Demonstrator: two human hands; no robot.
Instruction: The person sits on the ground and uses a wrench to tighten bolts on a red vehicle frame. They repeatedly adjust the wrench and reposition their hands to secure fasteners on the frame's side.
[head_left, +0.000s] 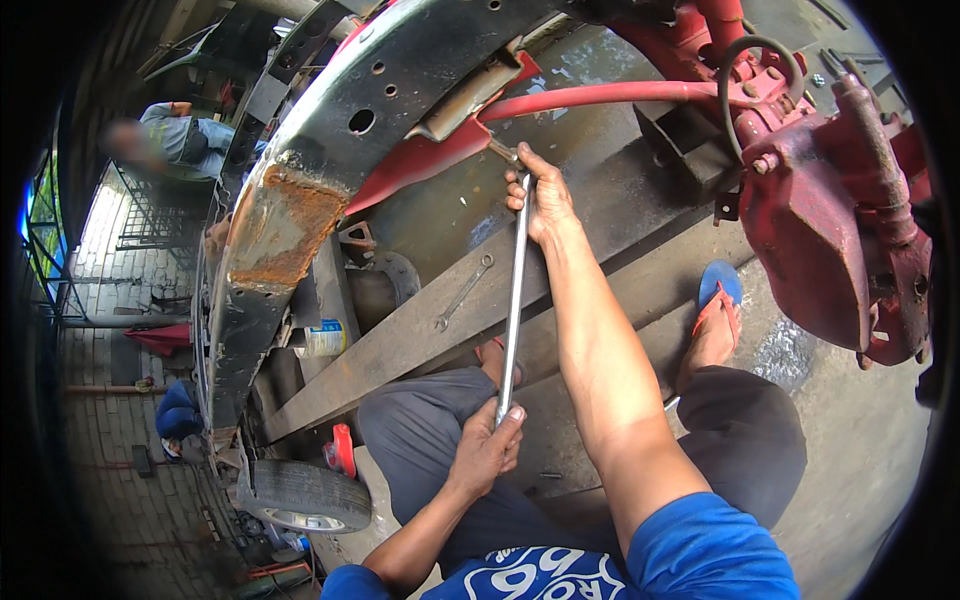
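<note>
My right hand (540, 195) is closed around the upper part of a long chrome bar (516, 300), beside the small tool end (502, 151) at the edge of a red painted metal piece (425, 170) under the black frame rail. My left hand (485, 450) grips the bar's lower end, above my left thigh. The black frame rail (380, 70) with holes and a rusty plate (283, 225) arches over the left and top. A loose combination wrench (463, 293) lies on a steel beam (380, 355). Where the tool end engages is too small to make out.
A red axle housing (810, 220) and hose fill the right. A tire (300, 495), a can (321, 338) and a red object (340, 450) sit lower left. One person (180, 135) is at upper left, another crouched figure (180, 410) below. My sandalled foot (715, 325) rests on concrete.
</note>
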